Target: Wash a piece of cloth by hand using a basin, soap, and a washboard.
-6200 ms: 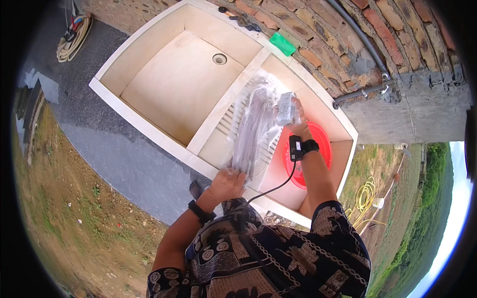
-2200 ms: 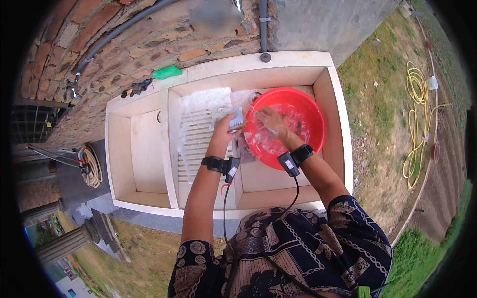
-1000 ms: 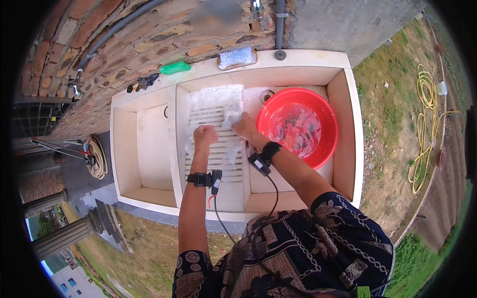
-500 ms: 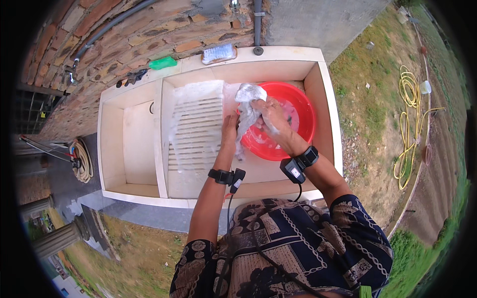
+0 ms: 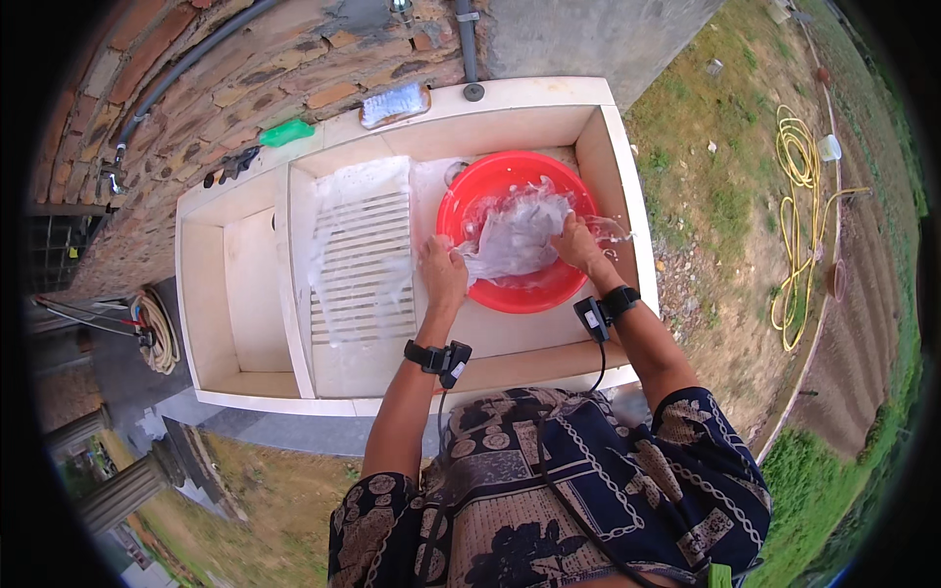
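Note:
A wet, pale cloth (image 5: pixel 518 235) is spread between my two hands over the red basin (image 5: pixel 529 297), with water splashing around it. My left hand (image 5: pixel 444 270) grips one end of the cloth at the basin's left rim. Near the right side of the basin, my right hand (image 5: pixel 577 243) is closed on the other end. Droplets fly past the right rim. The basin stands in the right compartment of a pale tiled sink (image 5: pixel 475 338). What kind of cloth it is cannot be made out.
Left of the basin is a ridged, sudsy washboard slab (image 5: pixel 361 265). A second sink compartment (image 5: pixel 257 294) lies farther left. Along the back ledge sit a green object (image 5: pixel 286 133), a brush-like block (image 5: pixel 395 105) and dark items (image 5: pixel 235 165). A yellow hose (image 5: pixel 799 167) lies on the grass.
The cloth was bunched up in my hands above the basin's left part; now it is stretched out low over the water. My hands have moved apart, and water is splashing.

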Tool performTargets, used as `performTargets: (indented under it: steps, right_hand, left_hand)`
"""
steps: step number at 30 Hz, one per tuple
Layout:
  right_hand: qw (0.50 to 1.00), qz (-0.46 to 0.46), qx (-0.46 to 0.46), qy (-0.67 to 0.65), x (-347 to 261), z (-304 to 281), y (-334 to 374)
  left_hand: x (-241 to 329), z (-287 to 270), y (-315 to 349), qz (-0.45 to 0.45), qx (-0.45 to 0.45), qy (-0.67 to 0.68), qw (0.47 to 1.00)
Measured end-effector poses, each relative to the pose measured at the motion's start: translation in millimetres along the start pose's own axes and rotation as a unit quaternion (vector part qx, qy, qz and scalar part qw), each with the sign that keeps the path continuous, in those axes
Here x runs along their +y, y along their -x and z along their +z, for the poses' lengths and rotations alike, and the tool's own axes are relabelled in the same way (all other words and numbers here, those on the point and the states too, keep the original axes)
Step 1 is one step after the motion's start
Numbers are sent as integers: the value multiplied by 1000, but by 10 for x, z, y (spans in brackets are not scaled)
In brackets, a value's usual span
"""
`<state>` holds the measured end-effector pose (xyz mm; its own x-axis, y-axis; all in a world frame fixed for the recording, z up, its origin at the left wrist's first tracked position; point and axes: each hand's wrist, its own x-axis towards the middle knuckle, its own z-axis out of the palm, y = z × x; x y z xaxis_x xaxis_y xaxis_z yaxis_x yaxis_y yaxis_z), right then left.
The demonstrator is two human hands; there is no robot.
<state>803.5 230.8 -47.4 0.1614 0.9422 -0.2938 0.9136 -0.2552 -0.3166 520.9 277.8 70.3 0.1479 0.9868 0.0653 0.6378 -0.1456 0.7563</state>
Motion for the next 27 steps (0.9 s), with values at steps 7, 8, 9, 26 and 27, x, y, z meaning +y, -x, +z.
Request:
performTargets:
  steps: [7,8,9,26,27]
  right_hand:
    - [997,53,-40,31,-460,-256,-207]
    - [997,65,-22,46,-444,-201,-260]
    - [996,70,-5,59,-495,-114,-313]
    - [997,11,-25,68,-808,-486,-89]
    - [997,11,-20,69,-845,-406,-65]
  left_hand:
    - [-248,127,252,-63,-89,-110,988]
    - [-205,208,221,-63,-94,-96,989]
    - [-316,268,215,-63,-94,-100,989]
    - [-279,362,-314,-299,-200,217,907]
    - [-314,477,-367,-299,-255,11,920]
